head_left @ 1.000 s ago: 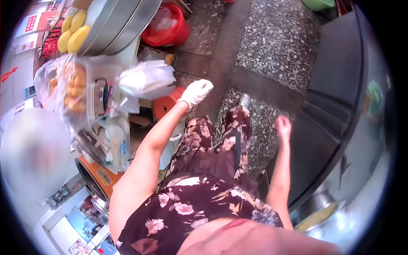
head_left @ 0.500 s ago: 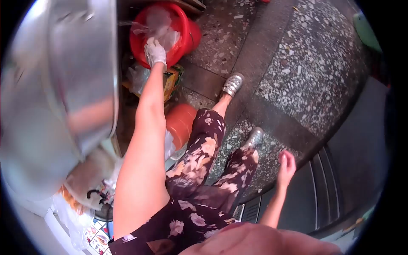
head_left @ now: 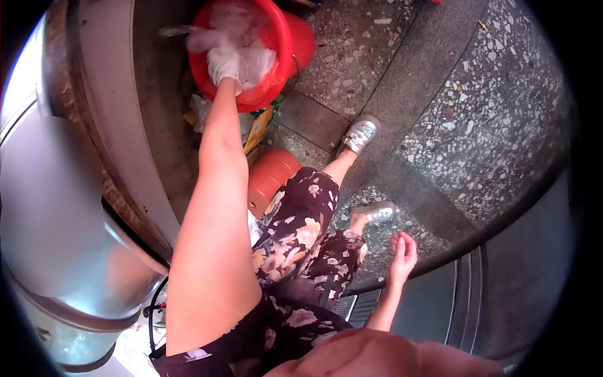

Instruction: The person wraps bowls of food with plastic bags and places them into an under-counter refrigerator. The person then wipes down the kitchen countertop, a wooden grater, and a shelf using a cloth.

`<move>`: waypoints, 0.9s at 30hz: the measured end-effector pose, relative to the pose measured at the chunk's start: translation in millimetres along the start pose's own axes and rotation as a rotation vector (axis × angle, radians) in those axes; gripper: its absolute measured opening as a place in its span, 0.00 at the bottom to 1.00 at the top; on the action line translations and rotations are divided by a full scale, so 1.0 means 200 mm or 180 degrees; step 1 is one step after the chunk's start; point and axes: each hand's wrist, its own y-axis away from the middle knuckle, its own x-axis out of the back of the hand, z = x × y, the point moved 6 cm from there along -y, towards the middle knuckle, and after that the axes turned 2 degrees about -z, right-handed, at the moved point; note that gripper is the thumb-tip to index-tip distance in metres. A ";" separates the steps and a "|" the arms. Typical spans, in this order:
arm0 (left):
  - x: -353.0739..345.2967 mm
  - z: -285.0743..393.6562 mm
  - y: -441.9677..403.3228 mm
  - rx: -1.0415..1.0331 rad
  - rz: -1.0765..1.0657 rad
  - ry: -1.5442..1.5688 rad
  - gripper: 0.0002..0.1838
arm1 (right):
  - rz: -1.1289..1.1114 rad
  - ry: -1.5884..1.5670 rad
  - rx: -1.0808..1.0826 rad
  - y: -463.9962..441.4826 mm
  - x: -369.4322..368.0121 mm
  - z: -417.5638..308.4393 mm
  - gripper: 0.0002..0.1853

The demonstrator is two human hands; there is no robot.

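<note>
- Red bucket: round, wide-mouthed, smooth plastic, standing on the floor; crumpled, see-through plastic bags lay inside, one strip reaching out over the left side of the rim.
- Left hand: in a thin, wrinkled white glove, lowered into the bucket's mouth among the bags. Fingers hidden by film and blur; I could not tell whether they gripped any of it.
- Right hand: bare, well apart from the bucket, fingers loosely curled and partly open, above the floor near a dark panel.
- Yellow-and-green box: just beside the bucket; whitish film showed at its left. Contents could not be made out.
- Orange container: rounded, matt, between the box and the person's floral trousers.
- Metal vessel: at far left, curved, shiny, with banded edges; inside hidden.
- Floor: speckled stone slabs, pale chips in grey, crossed by plain darker strips.
</note>
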 end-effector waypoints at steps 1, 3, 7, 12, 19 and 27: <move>0.07 -0.04 0.06 0.0122 0.0434 0.0804 0.33 | 0.0047 0.0003 -0.0029 0.01 0.02 -0.03 0.12; 0.12 -0.05 0.19 0.0192 0.0805 0.2668 0.29 | 0.0137 0.0015 0.0038 0.04 0.05 -0.10 0.12; -0.02 0.18 0.66 0.0142 -0.1298 0.4813 0.26 | 0.0247 -0.0117 0.0769 0.03 0.04 -0.34 0.11; 0.01 0.53 1.70 0.0255 -0.4430 0.5007 0.22 | 0.0066 -0.0438 0.1684 0.22 -0.17 -0.95 0.09; 0.58 0.57 2.51 -0.3646 -0.4970 0.2027 0.28 | -0.0393 -0.1166 0.2722 1.19 -0.15 -1.31 0.34; 1.44 0.28 3.34 -0.5859 -0.3574 0.1171 0.39 | 0.2179 0.0331 0.3136 2.03 0.25 -0.86 0.08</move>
